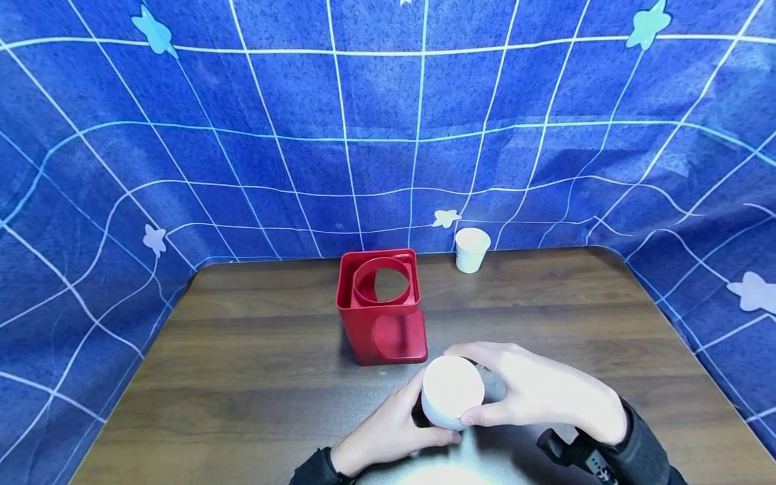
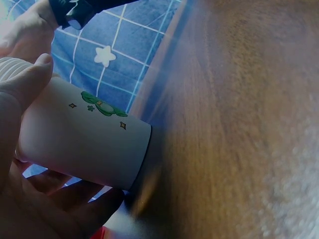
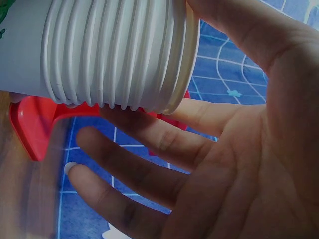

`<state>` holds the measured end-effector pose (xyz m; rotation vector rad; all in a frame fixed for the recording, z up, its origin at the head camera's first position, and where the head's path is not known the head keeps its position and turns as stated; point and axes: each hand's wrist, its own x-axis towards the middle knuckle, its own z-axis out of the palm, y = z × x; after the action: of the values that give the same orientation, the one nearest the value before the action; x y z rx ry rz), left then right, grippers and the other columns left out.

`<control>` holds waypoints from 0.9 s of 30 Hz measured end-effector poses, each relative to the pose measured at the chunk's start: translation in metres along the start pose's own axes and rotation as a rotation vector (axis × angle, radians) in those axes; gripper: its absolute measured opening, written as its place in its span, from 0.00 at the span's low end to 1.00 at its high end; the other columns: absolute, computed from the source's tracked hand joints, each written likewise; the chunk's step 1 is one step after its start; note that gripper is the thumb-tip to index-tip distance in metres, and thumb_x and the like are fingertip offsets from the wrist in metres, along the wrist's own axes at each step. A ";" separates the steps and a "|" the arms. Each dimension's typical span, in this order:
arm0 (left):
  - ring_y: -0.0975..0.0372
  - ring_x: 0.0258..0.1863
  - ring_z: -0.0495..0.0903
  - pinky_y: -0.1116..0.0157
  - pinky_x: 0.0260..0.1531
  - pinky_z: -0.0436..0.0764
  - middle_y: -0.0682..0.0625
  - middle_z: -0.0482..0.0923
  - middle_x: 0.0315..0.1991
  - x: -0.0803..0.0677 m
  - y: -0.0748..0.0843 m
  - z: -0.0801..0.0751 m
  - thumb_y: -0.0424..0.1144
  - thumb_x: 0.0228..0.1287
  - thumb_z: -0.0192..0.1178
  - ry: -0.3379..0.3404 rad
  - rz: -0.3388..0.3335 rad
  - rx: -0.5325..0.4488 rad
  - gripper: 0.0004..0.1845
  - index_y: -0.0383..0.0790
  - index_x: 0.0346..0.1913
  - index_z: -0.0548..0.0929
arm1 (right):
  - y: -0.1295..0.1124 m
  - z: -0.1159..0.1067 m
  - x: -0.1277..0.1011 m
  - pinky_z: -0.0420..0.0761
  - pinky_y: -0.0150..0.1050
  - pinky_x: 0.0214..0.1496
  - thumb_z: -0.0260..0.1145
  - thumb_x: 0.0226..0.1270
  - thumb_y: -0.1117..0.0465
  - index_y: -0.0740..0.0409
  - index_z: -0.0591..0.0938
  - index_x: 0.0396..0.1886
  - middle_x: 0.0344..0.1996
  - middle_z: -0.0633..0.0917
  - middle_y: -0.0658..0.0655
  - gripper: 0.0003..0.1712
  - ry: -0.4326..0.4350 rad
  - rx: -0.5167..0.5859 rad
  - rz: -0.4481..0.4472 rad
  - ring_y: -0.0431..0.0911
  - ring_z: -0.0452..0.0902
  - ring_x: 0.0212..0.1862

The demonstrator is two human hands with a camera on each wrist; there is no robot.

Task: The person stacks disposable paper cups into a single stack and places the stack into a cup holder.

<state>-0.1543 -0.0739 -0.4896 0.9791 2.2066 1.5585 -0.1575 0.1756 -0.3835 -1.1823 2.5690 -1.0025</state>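
**Both hands close around stack of paper cups**

Nearest the lens, a stack of white paper cups [image 1: 452,392] stands on the dark wooden worktop [image 1: 242,377], held from two sides. Left hand [image 1: 388,431] wraps its curled fingers and thumb around the lower wall, its grip snug on the bottom cup, which bears a small green print. Right hand [image 1: 536,391] has a wider grip, thumb and fingers spread around the ribbed rims at the top of the stack. Just behind stands a red square container [image 1: 380,304] with a round opening; its contents cannot be made out. A single white cup [image 1: 471,249] stands upright at the worktop's far edge, against the blue gridded backdrop [image 1: 388,135].
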 end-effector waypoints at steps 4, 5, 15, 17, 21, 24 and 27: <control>0.68 0.60 0.79 0.64 0.64 0.77 0.58 0.79 0.63 -0.001 -0.001 0.000 0.51 0.60 0.76 0.000 0.000 0.003 0.44 0.58 0.75 0.62 | -0.002 0.001 0.000 0.82 0.38 0.57 0.74 0.65 0.40 0.42 0.77 0.66 0.54 0.83 0.36 0.33 0.004 -0.012 0.008 0.33 0.80 0.53; 0.68 0.60 0.79 0.64 0.64 0.77 0.58 0.79 0.63 -0.001 -0.001 0.000 0.51 0.60 0.76 -0.001 -0.001 0.004 0.44 0.58 0.75 0.62 | -0.002 0.001 0.000 0.82 0.39 0.56 0.74 0.65 0.40 0.42 0.77 0.66 0.54 0.83 0.36 0.33 0.006 -0.021 0.009 0.33 0.80 0.54; 0.68 0.58 0.79 0.65 0.62 0.77 0.61 0.78 0.63 -0.001 0.000 0.000 0.52 0.59 0.76 -0.003 -0.024 -0.016 0.44 0.61 0.75 0.63 | -0.004 -0.014 -0.010 0.83 0.46 0.59 0.74 0.63 0.38 0.50 0.79 0.66 0.59 0.84 0.43 0.36 0.142 -0.219 0.034 0.42 0.81 0.60; 0.68 0.58 0.79 0.65 0.63 0.77 0.61 0.78 0.63 0.000 0.000 0.001 0.52 0.59 0.76 -0.006 -0.024 -0.017 0.44 0.61 0.74 0.63 | -0.002 -0.020 -0.013 0.83 0.46 0.60 0.76 0.62 0.40 0.48 0.79 0.67 0.59 0.84 0.43 0.36 0.190 -0.244 0.032 0.42 0.81 0.62; 0.68 0.58 0.80 0.64 0.63 0.78 0.59 0.78 0.63 0.000 0.000 0.000 0.51 0.59 0.76 -0.002 -0.021 -0.018 0.44 0.59 0.74 0.63 | 0.001 -0.034 -0.015 0.81 0.47 0.62 0.78 0.59 0.42 0.45 0.77 0.70 0.63 0.82 0.43 0.40 0.263 -0.280 0.069 0.43 0.78 0.65; 0.68 0.58 0.80 0.64 0.63 0.78 0.59 0.79 0.62 0.001 0.001 0.000 0.51 0.59 0.76 0.001 -0.030 -0.018 0.44 0.60 0.74 0.64 | 0.002 -0.042 -0.015 0.79 0.51 0.63 0.77 0.59 0.39 0.45 0.75 0.71 0.65 0.81 0.47 0.42 0.296 -0.319 0.140 0.46 0.77 0.67; 0.68 0.58 0.80 0.64 0.63 0.78 0.59 0.79 0.63 0.000 0.001 0.001 0.52 0.59 0.76 -0.002 -0.037 -0.020 0.44 0.60 0.74 0.64 | 0.004 -0.050 -0.014 0.77 0.57 0.64 0.76 0.60 0.36 0.45 0.73 0.74 0.67 0.80 0.51 0.45 0.309 -0.352 0.202 0.51 0.75 0.68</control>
<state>-0.1537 -0.0727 -0.4886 0.9289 2.1904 1.5598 -0.1696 0.2136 -0.3498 -0.8599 3.1333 -0.7613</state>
